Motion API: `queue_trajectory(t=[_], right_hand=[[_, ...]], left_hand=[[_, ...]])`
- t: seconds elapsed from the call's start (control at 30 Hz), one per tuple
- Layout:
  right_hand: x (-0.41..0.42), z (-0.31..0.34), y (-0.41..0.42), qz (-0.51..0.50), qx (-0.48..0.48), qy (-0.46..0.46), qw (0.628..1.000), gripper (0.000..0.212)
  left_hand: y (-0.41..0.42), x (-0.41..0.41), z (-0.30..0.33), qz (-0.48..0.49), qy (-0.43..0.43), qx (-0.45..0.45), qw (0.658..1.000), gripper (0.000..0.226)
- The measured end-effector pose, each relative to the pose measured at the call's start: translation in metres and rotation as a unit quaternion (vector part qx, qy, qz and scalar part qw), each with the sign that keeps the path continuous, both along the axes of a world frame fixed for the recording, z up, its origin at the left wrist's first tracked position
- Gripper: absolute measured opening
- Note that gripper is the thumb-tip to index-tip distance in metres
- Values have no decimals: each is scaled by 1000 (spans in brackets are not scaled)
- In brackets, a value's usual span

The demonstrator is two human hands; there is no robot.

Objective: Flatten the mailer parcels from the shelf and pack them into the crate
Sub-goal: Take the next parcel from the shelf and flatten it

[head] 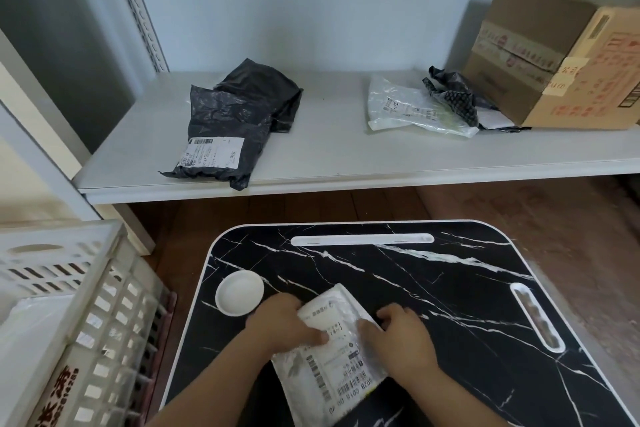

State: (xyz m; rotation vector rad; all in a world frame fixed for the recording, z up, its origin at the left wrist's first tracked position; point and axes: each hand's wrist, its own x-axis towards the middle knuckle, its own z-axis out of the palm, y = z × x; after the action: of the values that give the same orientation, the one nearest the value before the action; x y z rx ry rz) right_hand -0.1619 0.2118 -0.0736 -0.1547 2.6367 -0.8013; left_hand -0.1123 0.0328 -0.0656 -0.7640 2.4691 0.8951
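Note:
A white mailer parcel (332,354) with printed labels lies on the black marble-pattern table (450,305). My left hand (280,324) presses on its upper left part, fingers curled over it. On its right edge my right hand (398,340) holds it down. A black mailer (235,121) with a white label rests on the grey shelf (329,156). Further right on the shelf lie a clear plastic mailer (412,107) and a crumpled black one (453,97). The white slatted crate (69,322) stands at the lower left with a pale bag inside.
A cardboard box (561,59) sits at the shelf's right end. A small white dish (239,293) lies on the table left of my hands. The table has a slot (362,239) along its far edge and a grooved slot (536,317) at right. Wooden floor lies below.

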Motion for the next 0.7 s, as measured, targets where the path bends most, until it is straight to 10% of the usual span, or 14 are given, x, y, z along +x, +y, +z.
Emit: queue_trajectory(t=[0.1, 0.27, 0.53, 0.7], right_hand=[[4, 3, 5, -145, -197, -76, 967, 50], [19, 31, 9, -130, -485, -361, 786, 36], [21, 58, 16, -71, -484, -274, 828, 28], [22, 68, 15, -23, -532, -318, 785, 46]], left_hand=[[1, 4, 16, 148, 68, 221, 962, 31], [16, 20, 38, 285, 170, 530, 780, 26], [37, 42, 56, 199, 186, 548, 791, 46], [37, 34, 57, 307, 207, 576, 729, 34]])
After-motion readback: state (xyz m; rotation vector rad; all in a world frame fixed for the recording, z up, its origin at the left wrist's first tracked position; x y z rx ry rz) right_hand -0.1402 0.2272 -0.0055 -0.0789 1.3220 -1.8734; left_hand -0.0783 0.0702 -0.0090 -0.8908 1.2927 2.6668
